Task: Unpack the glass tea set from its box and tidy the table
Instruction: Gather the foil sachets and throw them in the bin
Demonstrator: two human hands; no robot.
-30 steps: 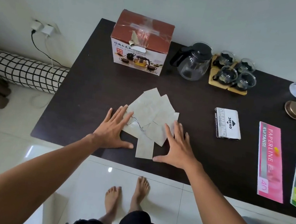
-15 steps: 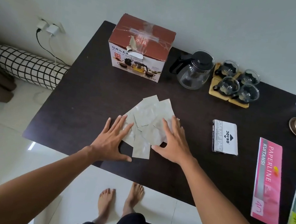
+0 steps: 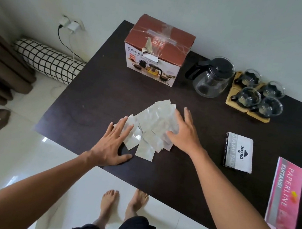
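Pushed closer together, the paper sheets (image 3: 152, 126) lie between flat, spread hands, left (image 3: 111, 145) and right (image 3: 184, 133).

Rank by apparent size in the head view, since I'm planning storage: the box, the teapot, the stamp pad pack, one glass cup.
1. box
2. teapot
3. stamp pad pack, close to the teapot and nearer the camera, so unsure
4. glass cup

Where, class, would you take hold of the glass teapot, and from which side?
Grip the glass teapot by its black handle, coming from the box side. The handle juts out that way, while four glass cups on wooden coasters crowd the opposite side and the body is smooth, rounded glass.
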